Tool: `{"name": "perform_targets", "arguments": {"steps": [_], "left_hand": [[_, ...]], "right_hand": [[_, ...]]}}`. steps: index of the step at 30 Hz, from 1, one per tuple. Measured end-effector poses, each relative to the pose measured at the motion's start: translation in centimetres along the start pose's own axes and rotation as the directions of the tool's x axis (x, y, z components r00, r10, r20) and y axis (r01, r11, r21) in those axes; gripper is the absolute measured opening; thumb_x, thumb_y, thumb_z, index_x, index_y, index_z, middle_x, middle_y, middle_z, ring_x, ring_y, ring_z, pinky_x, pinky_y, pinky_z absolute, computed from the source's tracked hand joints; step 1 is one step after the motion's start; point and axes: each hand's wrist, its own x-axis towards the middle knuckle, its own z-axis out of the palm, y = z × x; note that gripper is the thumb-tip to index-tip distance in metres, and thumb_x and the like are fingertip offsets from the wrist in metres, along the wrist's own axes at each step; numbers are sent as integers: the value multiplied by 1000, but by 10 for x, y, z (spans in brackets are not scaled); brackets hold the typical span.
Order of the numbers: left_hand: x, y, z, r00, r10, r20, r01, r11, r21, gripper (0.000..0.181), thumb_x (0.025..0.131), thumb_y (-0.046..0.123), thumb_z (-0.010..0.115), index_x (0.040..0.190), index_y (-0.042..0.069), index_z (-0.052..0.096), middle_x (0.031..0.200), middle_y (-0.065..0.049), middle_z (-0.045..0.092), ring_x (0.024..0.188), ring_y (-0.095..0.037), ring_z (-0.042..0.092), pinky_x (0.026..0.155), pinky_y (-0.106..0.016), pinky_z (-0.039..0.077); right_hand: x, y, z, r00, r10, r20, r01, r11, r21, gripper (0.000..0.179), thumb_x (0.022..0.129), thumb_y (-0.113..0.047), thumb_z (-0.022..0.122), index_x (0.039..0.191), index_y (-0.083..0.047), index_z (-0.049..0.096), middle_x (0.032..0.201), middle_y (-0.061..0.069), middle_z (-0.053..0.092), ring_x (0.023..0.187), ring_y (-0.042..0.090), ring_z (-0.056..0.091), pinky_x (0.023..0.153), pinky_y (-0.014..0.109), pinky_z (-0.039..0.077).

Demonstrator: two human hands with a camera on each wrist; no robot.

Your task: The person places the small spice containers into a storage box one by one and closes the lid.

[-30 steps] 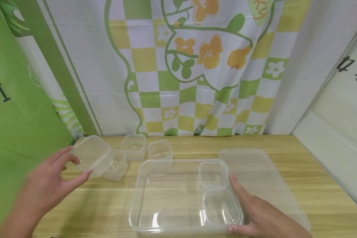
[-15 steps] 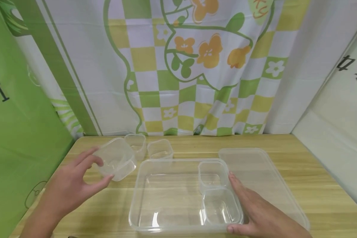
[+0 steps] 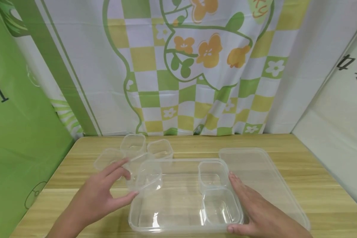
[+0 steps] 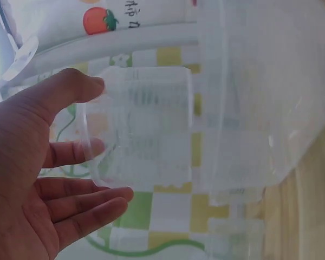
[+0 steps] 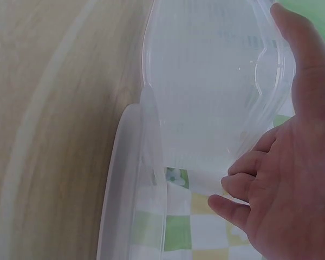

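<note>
My left hand (image 3: 96,195) pinches a small clear plastic container (image 3: 147,173) at its rim, tilted, over the left edge of the large clear rectangular box (image 3: 178,196). In the left wrist view, thumb and fingers grip the small container (image 4: 146,124) beside the big box (image 4: 265,92). Two similar small containers, a rear one (image 3: 213,175) and a front one (image 3: 221,206), stand along the box's right end. My right hand (image 3: 258,210) rests against that end, fingers extended along the side and thumb at the front corner. In the right wrist view its thumb touches the box (image 5: 206,81).
Behind and left of the box stand more small containers: one (image 3: 160,150) near its rear edge, another (image 3: 133,145) farther left, and a third (image 3: 107,157) partly behind my left hand. A large translucent lid (image 3: 270,181) lies at the right. A patterned curtain (image 3: 172,92) hangs behind.
My left hand has carried the small container rightward from the table's left side to the box's left edge, revealing the container behind it. The right hand and box have stayed put.
</note>
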Motion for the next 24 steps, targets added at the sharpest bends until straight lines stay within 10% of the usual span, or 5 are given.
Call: {"name": "perform_targets", "arguments": {"steps": [3,10,19,24], "left_hand": [[0,4,8,999,42,-1,-42,999,-28,35,79,35,88,97,23,60,135,-9,64,70,-9,66,62,-17,47],[1,13,24,996,90,17,-88,989,-120,34,83,40,86,99,23,61,137,-10,63,57,5,51,54,-9,35],[0,22,42,988,152,35,-145,977,-155,35,83,44,86,98,24,62,139,-8,63,114,-30,68,85,-28,55],[-2,25,54,975,219,45,-204,955,-216,35,84,41,86,99,20,63,139,-11,62,110,-28,70,80,-19,52]], "right_hand": [[1,0,1,1000,-9,-6,9,1000,-5,121,82,-62,80,162,3,15,161,28,30,146,27,32,115,12,11],[1,2,1,1000,-8,-3,8,1000,14,122,82,-61,80,162,3,15,160,29,30,146,25,30,115,11,11],[1,3,0,1000,-12,4,11,999,30,122,82,-61,80,161,4,14,161,28,29,143,33,35,114,10,12],[0,2,0,1000,10,21,-11,999,49,122,82,-60,81,162,2,13,163,25,27,142,37,37,114,9,11]]}}
